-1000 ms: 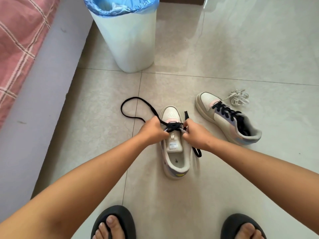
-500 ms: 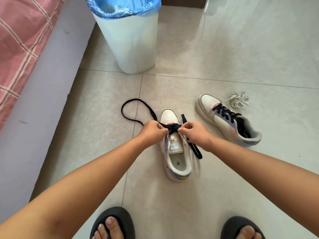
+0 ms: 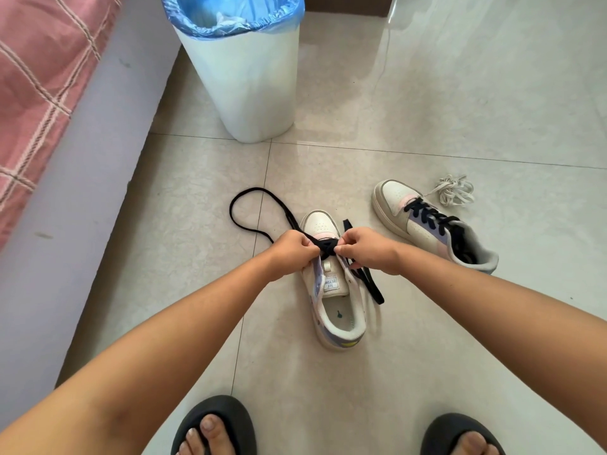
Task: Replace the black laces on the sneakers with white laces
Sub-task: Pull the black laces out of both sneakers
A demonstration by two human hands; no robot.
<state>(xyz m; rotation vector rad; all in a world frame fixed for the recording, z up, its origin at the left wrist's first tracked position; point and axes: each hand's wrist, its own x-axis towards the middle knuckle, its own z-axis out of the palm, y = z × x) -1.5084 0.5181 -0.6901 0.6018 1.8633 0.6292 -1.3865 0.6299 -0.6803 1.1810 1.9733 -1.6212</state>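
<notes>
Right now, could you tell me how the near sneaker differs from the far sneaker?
1. The near sneaker is mostly unlaced, its black lace trailing on the floor; the far sneaker is fully laced in black.
2. The left hand and right hand pinch the near sneaker's lace; nothing touches the far sneaker.
3. The far sneaker lies beside the white laces; the near sneaker is apart from them.

Both share the same design.

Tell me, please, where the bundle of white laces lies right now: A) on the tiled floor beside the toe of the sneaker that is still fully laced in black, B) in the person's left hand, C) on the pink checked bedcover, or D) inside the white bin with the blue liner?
A: the bundle of white laces rests on the tiled floor just beside the toe of the fully laced sneaker.
</notes>
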